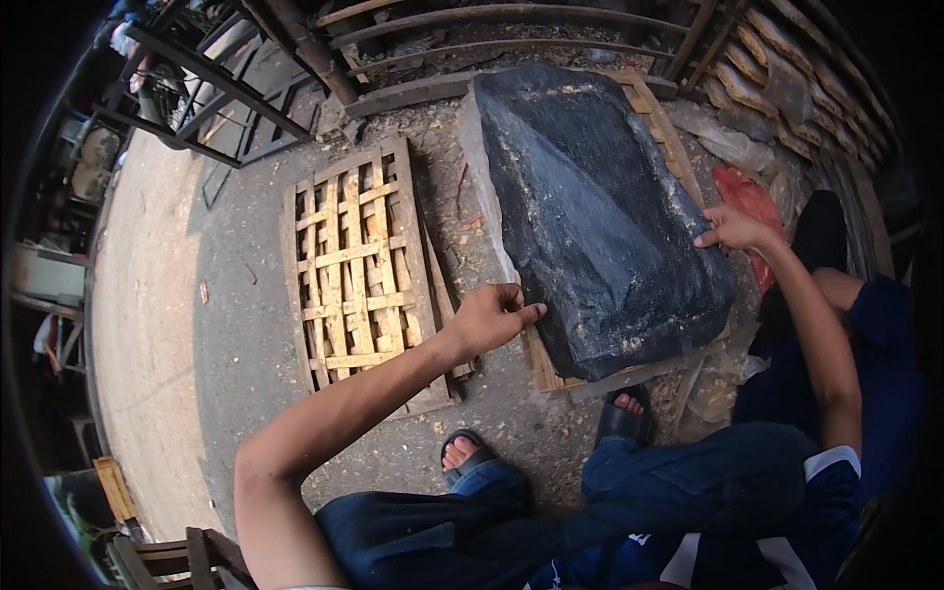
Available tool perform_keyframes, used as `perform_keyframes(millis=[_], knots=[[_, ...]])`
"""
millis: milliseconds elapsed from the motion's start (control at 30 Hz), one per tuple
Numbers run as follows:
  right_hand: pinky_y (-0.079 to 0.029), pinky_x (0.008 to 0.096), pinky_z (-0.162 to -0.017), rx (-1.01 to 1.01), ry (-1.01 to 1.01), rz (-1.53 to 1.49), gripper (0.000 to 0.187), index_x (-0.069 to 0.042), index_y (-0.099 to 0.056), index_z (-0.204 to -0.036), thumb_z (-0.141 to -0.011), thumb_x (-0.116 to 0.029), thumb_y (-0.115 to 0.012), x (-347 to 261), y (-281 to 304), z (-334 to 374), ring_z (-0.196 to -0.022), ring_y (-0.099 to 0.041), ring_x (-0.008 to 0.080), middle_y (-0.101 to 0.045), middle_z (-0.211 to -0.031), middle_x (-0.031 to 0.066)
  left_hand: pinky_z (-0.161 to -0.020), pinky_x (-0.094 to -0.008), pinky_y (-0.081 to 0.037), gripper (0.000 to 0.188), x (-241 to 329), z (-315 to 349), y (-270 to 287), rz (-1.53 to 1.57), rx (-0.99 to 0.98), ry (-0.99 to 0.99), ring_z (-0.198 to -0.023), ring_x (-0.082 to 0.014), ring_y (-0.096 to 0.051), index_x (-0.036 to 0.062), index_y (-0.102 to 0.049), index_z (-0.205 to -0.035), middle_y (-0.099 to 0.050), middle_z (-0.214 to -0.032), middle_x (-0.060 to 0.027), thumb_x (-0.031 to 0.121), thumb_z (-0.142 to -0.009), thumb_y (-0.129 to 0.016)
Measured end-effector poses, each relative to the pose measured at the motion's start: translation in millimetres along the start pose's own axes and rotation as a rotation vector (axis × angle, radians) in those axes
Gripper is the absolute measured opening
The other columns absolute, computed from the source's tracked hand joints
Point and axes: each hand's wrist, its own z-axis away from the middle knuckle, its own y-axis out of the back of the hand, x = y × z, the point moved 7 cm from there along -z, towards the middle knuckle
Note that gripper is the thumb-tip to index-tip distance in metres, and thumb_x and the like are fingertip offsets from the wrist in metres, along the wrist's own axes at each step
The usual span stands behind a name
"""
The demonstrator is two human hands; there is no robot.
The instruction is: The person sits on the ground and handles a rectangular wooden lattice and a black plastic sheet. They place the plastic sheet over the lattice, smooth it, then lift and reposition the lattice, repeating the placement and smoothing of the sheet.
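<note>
In the head view, the dark sheet (610,211) lies over a wooden frame (678,152) on the ground, right of centre and before the person. The left hand (492,320) is at the sheet's lower left edge, thumb and fingers pinching it. The right hand (736,231) pinches the right edge, higher up, between thumb and fingers. The frame shows past the sheet at the upper right and along the bottom; clear film (480,167) sticks out on the left side.

Left of the sheet, with a narrow strip of ground between, lies a slatted panel (359,265), the left forearm crossing over its lower right corner. Bare ground stretches from the panel out to the left. On the right, a red bag (737,202) lies just behind the right hand, and the side is crowded. The near edge of the sheet comes close to the right sandal (624,418).

The ground (246,265) is grey, rough and scattered with crumbs, giving way to a paler strip at left. Rails (511,44) run across the top, metal frames (221,88) stand upper left, and stacked pieces (787,69) fill the upper right.
</note>
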Motion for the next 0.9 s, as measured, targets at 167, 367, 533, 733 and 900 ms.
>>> perform_keyframes(millis=[167, 367, 533, 733, 900], knots=[[-0.052, 0.0293, -0.065, -0.014, -0.023, -0.014, 0.031, -0.004, -0.069, -0.116, -0.088, -0.014, -0.077, 8, -4, 7, -0.085, -0.067, 0.0121, -0.072, -0.097, 0.0007, -0.069, -0.0398, -0.050, 0.038, -9, 0, -1, -0.068, 0.038, -0.055, -0.068, -0.0214, -0.063, 0.0008, -0.064, -0.081, -0.066, -0.072, -0.0143, 0.035, -0.093, -0.075], [-0.053, 0.0304, -0.065, -0.003, -0.055, 0.035, 0.021, -0.007, -0.069, -0.107, -0.089, -0.017, -0.076, 10, 0, 8, -0.085, -0.065, 0.0122, -0.069, -0.093, 0.0006, -0.066, -0.0355, -0.048, 0.040, -23, 3, -1, -0.120, 0.026, -0.059, -0.068, -0.0143, -0.060, 0.0030, -0.065, -0.089, -0.066, -0.072, -0.0076, 0.041, -0.096, -0.072], [-0.053, 0.0302, -0.058, 0.066, -0.041, 0.037, 0.020, -0.008, -0.060, -0.087, -0.091, -0.020, -0.075, 16, 16, -3, -0.074, -0.062, 0.0130, -0.059, -0.080, -0.0003, -0.065, -0.0356, -0.047, 0.039, -16, 5, -5, -0.175, 0.013, -0.121, -0.066, -0.0145, -0.059, 0.0028, -0.066, -0.090, -0.065, -0.069, -0.0078, 0.041, -0.096, -0.072], [-0.053, 0.0354, -0.058, 0.143, -0.043, 0.194, 0.020, -0.007, -0.061, -0.089, -0.091, -0.021, -0.076, 33, 35, -2, -0.070, -0.065, 0.0160, -0.065, -0.086, 0.0063, -0.064, -0.0363, -0.049, 0.040, -12, 6, -11, -0.195, -0.020, -0.154, -0.066, -0.0153, -0.062, 0.0021, -0.067, -0.091, -0.066, -0.070, -0.0089, 0.041, -0.096, -0.073], [-0.053, 0.0474, -0.092, 0.601, 0.316, 0.732, 0.032, -0.003, -0.061, -0.119, -0.095, -0.023, -0.068, -16, 29, 25, -0.108, -0.067, 0.0323, -0.067, -0.118, 0.0180, -0.066, -0.0379, -0.053, 0.042, -11, 9, -12, -0.267, 0.011, -0.151, -0.069, -0.0196, -0.068, 0.0015, -0.071, -0.094, -0.070, -0.073, -0.0125, 0.043, -0.096, -0.071]])
